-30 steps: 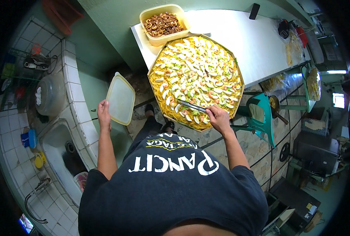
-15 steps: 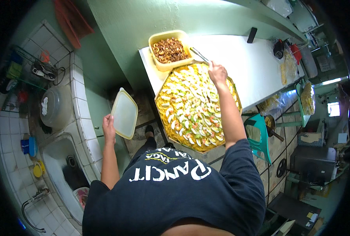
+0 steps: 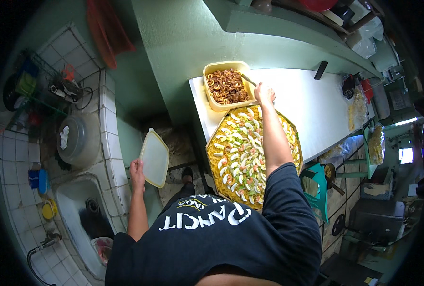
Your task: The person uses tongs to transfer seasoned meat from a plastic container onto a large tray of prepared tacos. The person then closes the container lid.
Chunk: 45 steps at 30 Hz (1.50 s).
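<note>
Taking my feed as a dial, I'm seeing the white sink [image 3: 71, 195] sitting at eight o'clock, with nothing of mine reaching into it. Just inward, toward nine, my left hand [image 3: 137, 170] is gripping a pale, yellow-rimmed lid [image 3: 154, 158] by its left edge. The lid is hanging tilted in the air, well apart from everything on the table, and that grip is staying as it was a second ago.

Up at twelve, the yellow tub [image 3: 221, 107] is standing on the table [image 3: 307, 109], holding cooked brown pieces [image 3: 226, 86]. Below it, from the centre out toward four, the octagonal tray [image 3: 300, 148] is lying full of yellow noodles [image 3: 215, 164] under egg slices [image 3: 224, 170], partly hidden by my forearm.

Between one and two, my right hand [image 3: 265, 93] is holding the metal tongs [image 3: 249, 80], its fingers closed around them. They are pointing toward ten, with their tips over or in the tub's right side; I'm not able to tell whether they are pinching a piece. A second ago they were hovering above the tray's near part, so I'm judging that the work is now centring on the brown pieces rather than the noodles.
</note>
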### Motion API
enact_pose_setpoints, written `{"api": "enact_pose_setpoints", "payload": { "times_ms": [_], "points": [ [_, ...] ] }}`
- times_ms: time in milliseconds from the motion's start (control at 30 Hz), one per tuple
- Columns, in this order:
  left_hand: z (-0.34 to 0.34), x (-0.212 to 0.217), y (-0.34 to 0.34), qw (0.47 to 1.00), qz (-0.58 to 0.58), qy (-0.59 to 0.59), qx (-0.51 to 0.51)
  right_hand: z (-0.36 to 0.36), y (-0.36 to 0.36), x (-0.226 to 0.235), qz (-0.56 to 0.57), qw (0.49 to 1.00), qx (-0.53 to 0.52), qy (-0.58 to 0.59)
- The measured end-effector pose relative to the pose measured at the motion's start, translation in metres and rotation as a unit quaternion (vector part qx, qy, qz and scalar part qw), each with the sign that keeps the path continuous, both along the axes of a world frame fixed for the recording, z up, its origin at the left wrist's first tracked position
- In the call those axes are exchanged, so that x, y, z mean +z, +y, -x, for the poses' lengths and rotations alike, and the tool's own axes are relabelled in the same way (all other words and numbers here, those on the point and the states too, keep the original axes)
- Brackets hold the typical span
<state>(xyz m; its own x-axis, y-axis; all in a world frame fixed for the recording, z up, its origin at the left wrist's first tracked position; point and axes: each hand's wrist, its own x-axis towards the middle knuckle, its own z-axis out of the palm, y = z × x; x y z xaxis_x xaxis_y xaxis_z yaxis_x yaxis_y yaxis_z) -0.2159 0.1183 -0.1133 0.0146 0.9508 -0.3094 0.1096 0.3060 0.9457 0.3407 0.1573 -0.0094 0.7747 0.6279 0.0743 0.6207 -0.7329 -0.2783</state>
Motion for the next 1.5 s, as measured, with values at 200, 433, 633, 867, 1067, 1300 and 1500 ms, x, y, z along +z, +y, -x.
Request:
{"api": "enact_pose_setpoints", "payload": {
  "times_ms": [200,433,633,867,1067,1300,1500],
  "points": [
    [-0.004,0.002,0.006,1.0,0.014,-0.001,-0.008,0.005,-0.044,0.035,-0.024,1.0,0.009,-0.006],
    [-0.024,-0.004,0.009,0.999,-0.006,-0.02,-0.038,0.011,-0.174,0.079,-0.117,0.993,-0.004,0.023],
    [-0.034,-0.008,0.004,0.997,-0.022,-0.006,-0.068,0.004,-0.36,0.078,-0.178,0.983,-0.003,-0.055],
    [-0.049,-0.004,-0.013,0.996,-0.026,0.014,-0.088,0.027,-0.468,0.016,-0.109,0.979,-0.171,-0.001],
    [-0.058,0.005,-0.024,0.994,-0.04,0.025,-0.103,0.057,-0.488,0.023,-0.031,0.989,-0.146,-0.022],
    [-0.062,0.009,-0.023,0.993,-0.051,0.025,-0.105,0.048,-0.481,0.041,0.048,0.99,-0.133,-0.01],
    [-0.049,0.002,-0.019,0.996,-0.042,0.007,-0.083,0.024,-0.474,0.064,0.107,0.98,-0.166,0.011]
  ]
}}
